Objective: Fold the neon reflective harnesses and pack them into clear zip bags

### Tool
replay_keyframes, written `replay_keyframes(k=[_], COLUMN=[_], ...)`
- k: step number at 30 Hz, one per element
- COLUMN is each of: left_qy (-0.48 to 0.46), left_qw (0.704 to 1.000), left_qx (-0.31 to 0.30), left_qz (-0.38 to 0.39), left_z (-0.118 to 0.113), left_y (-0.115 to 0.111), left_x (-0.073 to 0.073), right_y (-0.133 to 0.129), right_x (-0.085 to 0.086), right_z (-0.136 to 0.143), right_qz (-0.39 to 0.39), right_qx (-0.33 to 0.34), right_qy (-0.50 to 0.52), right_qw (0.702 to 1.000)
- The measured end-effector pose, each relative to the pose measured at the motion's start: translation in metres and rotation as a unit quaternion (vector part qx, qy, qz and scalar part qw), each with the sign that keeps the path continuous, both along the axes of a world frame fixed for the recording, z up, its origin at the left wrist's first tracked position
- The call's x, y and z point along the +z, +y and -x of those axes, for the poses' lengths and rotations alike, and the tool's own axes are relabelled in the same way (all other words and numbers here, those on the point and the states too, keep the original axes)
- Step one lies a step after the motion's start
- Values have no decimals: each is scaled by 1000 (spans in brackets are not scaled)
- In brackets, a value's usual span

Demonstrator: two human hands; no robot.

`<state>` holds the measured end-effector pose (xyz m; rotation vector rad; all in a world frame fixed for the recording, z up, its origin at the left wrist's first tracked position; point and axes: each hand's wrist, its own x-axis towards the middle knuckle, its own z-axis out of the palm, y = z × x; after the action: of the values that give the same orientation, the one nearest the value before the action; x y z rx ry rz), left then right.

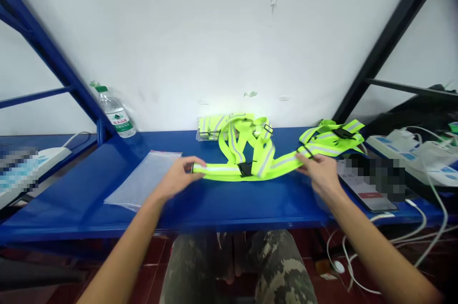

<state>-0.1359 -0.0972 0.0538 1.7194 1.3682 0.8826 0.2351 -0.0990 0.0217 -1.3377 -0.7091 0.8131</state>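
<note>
A neon yellow reflective strap harness (222, 171) with silver stripes is stretched sideways above the blue table. My left hand (181, 176) pinches its left end beside a black slider. At the right, my right hand (319, 170) grips the same band next to another black buckle piece. A black clip (245, 169) joins straps near the middle, and loops of the harness rise behind it. Further right, more yellow strap (331, 137) with a black buckle lies bunched; I cannot tell whether it belongs to the same harness. Behind the loops is a folded yellow bundle (207, 125) in clear plastic.
Clear plastic bags (143, 182) lie left on the blue table (86, 199). A water bottle (116, 112) leans at the wall. On the right are a phone (368, 189), a power strip (443, 170) with chargers and white cables (443, 213). Metal frame posts flank the table.
</note>
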Motion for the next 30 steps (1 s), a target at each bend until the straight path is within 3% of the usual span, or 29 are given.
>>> replay_keyframes(k=[1,3,7,9,11,13,15,17,20,21,23,27,28,30], left_qy=[36,99,197,228,274,324,345,347,386,397,388,259,214,107], left_qw=[999,995,980,972,957,938,930,931,913,906,907,946,957,972], left_qx=[1,10,0,21,69,109,119,111,133,144,164,190,193,204], left_qz=[8,6,-24,-45,-66,-58,-33,-18,-15,-12,-6,-33,-40,-46], left_z=[2,6,9,6,1,-3,-7,-9,-12,-12,-10,-1,2,7], left_y=[-5,-13,-26,-27,-27,-25,-25,-27,-33,-35,-38,-35,-34,-33], left_x=[-11,-20,-16,-17,-21,-26,-27,-25,-18,-17,-17,-26,-28,-31], right_y=[-5,-14,-31,-36,-36,-34,-33,-36,-44,-47,-48,-25,-16,5], right_x=[-12,-23,-17,-14,-14,-14,-8,3,26,32,38,33,31,29], right_z=[-4,-14,-21,-19,-15,-14,-14,-12,3,13,34,70,73,74], right_qz=[20,54,89,98,86,60,82,159,209,194,156,104,88,59], right_qx=[13,7,10,32,53,75,98,126,147,147,165,232,247,264], right_qy=[-43,-156,-337,-357,-320,-254,-265,-392,-599,-634,-665,-662,-644,-568], right_qw=[999,986,937,928,942,962,956,897,759,734,712,706,719,778])
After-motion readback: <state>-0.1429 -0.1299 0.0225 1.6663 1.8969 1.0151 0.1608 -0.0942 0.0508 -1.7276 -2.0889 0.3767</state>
